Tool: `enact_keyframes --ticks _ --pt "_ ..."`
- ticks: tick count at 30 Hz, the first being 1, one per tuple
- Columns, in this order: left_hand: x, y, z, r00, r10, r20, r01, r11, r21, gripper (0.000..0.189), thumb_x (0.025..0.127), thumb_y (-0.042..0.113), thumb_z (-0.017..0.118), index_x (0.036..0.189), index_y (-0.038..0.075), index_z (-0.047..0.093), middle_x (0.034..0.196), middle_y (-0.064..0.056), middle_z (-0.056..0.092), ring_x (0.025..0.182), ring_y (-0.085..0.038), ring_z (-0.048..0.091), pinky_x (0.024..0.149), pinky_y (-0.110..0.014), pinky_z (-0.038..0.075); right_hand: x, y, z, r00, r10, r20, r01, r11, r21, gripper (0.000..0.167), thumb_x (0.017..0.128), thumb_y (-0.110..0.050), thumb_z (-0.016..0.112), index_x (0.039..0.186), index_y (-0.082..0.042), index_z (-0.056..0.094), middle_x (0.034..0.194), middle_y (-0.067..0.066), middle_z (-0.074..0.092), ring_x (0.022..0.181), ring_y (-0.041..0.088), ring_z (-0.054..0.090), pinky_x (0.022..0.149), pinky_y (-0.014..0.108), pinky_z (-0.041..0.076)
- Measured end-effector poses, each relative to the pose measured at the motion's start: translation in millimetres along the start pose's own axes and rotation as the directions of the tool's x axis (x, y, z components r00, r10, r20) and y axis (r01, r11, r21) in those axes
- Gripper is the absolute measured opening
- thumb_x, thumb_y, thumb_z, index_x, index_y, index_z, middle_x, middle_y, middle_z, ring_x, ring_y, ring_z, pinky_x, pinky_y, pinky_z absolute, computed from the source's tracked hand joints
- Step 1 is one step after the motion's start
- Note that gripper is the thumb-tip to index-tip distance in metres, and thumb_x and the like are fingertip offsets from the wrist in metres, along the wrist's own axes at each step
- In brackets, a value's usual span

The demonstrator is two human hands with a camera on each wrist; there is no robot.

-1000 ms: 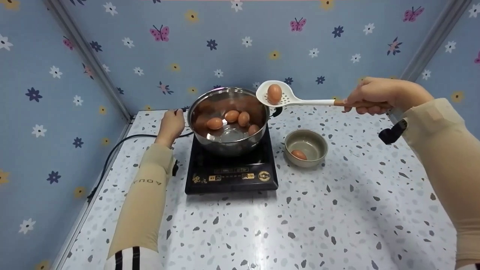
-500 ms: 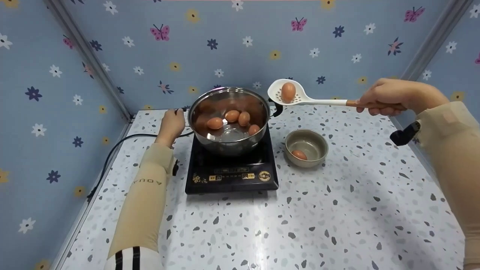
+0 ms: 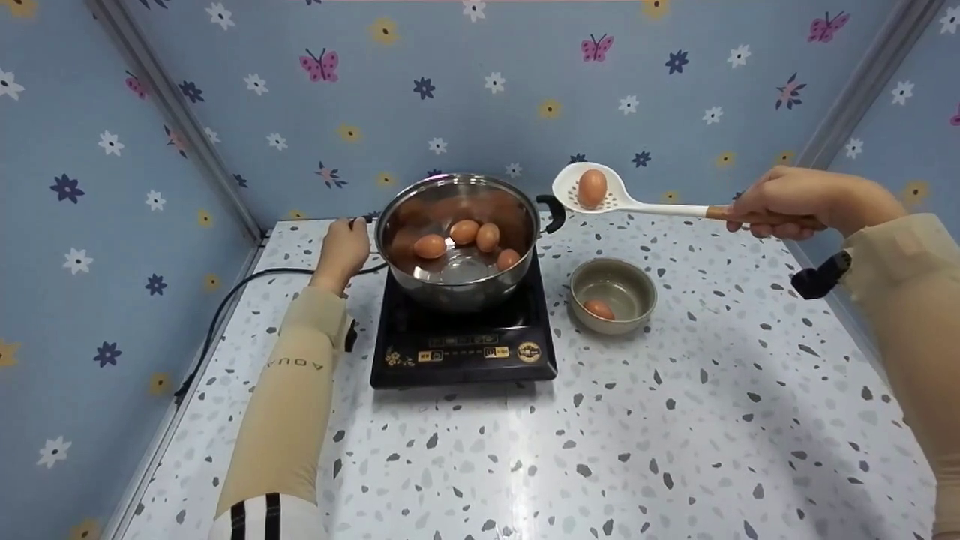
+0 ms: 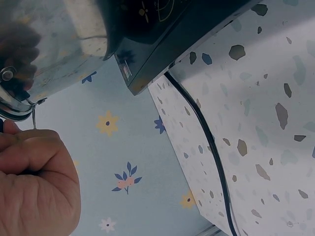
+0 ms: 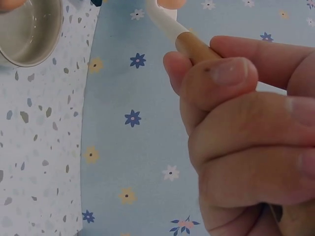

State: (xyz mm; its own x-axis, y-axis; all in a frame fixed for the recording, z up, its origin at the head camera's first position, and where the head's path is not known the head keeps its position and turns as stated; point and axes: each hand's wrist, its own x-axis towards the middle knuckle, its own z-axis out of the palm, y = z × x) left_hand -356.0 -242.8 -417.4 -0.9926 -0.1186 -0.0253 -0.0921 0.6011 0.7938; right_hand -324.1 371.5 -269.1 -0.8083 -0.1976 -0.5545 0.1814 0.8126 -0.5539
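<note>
My right hand grips the wooden handle of a white slotted spoon, fingers wrapped round it in the right wrist view. One brown egg rests in the spoon's bowl, held in the air right of the pot and behind the small bowl. At the left of the steel pot, my left hand holds the pot's side handle, which the fingers mostly hide. Several brown eggs lie inside the pot. A small grey-beige bowl with one egg in it stands on the table to the right.
Beneath the pot is a black induction cooker, its cord running off to the left. The pot's black right handle sticks out toward the spoon. Flowered blue walls enclose the speckled table at the back and sides.
My right hand has moved rightward, carrying the slotted spoon and its egg from over the pot's right rim to beyond the pot's right handle. The left hand and the pot stay put.
</note>
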Motion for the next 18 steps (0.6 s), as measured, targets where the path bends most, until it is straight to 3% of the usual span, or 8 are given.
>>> enact_keyframes --ticks 6,10,18 --pt "0.5 0.1 0.6 1.0 0.003 -0.009 -0.003 1.0 0.011 0.048 0.119 0.03 0.024 0.125 -0.008 0.053 0.109 -0.02 0.049 0.107 -0.036 0.051 0.097 -0.05 0.042 2.5 10 1 1.0 0.019 0.009 -0.019 1.0 0.02 0.033 0.114 -0.036 0.051 0.122 -0.01 0.071 0.07 -0.004 0.057 0.05 0.007 0.039 0.049 0.025 0.038" --pt "1.2 0.5 0.9 1.0 0.002 -0.019 -0.002 1.0 0.018 0.055 0.119 0.029 0.025 0.141 -0.014 0.051 0.127 -0.031 0.055 0.116 -0.039 0.053 0.102 -0.053 0.043 3.1 19 2 1.0 -0.005 0.019 0.004 1.0 0.014 0.035 0.114 -0.034 0.051 0.123 -0.007 0.071 0.07 -0.003 0.055 0.05 0.008 0.039 0.049 0.026 0.037" --pt "3.1 -0.1 1.5 1.0 -0.009 -0.02 0.009 1.0 0.011 0.058 0.118 0.028 0.026 0.149 -0.016 0.046 0.147 -0.038 0.052 0.135 -0.046 0.054 0.112 -0.058 0.042 8.8 37 7 1.0 0.01 0.022 -0.011 0.999 0.038 0.032 0.114 -0.031 0.052 0.119 -0.008 0.073 0.069 -0.003 0.056 0.049 0.008 0.038 0.049 0.026 0.038"
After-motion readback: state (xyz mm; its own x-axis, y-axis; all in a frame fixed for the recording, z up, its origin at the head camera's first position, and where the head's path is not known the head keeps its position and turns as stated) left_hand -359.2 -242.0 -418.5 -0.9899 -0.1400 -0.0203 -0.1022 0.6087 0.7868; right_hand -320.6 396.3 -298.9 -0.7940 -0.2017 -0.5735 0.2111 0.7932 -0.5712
